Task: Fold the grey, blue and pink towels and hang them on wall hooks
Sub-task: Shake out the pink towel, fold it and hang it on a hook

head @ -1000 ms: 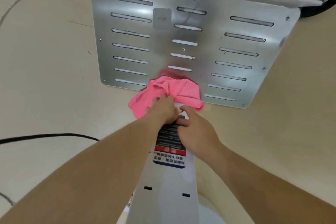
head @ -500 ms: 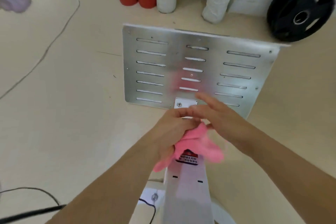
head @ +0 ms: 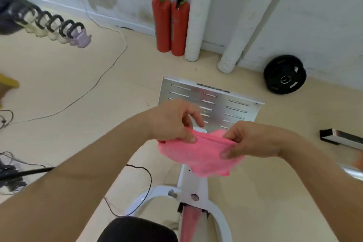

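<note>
I hold the pink towel [head: 198, 155] in mid air with both hands, above a white stand [head: 193, 184]. My left hand [head: 172, 120] pinches its upper left edge between thumb and fingers. On the towel's right side, my right hand [head: 253, 139] grips the upper edge. The cloth sags in a loose bunch below my fingers. No grey or blue towel and no wall hooks are in view.
A slotted metal plate [head: 237, 104] lies on the floor behind my hands. Two red fire extinguishers [head: 170, 23], white pipes [head: 194, 25] and a black weight disc [head: 284, 74] stand by the wall. Cables [head: 110, 65] cross the floor at left; kettlebells [head: 57, 25] sit far left.
The towel has come up off the metal plate and white stand, and my hands have spread apart along its top edge. My view has tilted up toward the wall.
</note>
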The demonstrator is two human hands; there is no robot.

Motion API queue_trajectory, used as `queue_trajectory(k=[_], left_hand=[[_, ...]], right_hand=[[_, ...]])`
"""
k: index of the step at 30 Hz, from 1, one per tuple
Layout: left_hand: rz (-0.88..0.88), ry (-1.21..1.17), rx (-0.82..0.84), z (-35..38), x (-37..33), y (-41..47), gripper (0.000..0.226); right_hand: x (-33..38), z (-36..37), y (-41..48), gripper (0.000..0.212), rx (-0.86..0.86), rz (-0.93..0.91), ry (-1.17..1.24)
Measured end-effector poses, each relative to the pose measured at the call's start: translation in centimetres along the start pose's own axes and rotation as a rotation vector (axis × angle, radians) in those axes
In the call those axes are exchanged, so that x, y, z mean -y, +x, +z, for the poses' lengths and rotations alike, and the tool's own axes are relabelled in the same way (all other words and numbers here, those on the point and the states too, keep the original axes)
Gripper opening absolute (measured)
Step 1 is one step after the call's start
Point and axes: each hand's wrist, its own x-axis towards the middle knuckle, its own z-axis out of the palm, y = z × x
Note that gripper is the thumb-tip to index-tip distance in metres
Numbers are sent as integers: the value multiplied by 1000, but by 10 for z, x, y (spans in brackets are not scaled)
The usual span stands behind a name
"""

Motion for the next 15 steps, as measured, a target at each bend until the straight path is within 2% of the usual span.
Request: queue_trajectory(k=[2,5,7,10,13,15], left_hand=[[5,238,-195,-11,-13,-31,17],[-69,299,-476,-23,-21,-78,17],[-89,309,-590,-25,-24,-110,12],[-67,553,-589,-18,-23,-155,30],[-135,652,-657,-16,-20,-199,38],[-202,629,-735,-15,-15,-230,38]], right_hand=[[14,0,-34,13,-100,62,-107],[26,8,-81,29,-294,168,-90],[33,19,-112,23,-508,203,119],[50,44,-147,19,-718,192,666],[61,68,-174,15,-807,190,890],[68,85,-197,9,-887,208,988]])
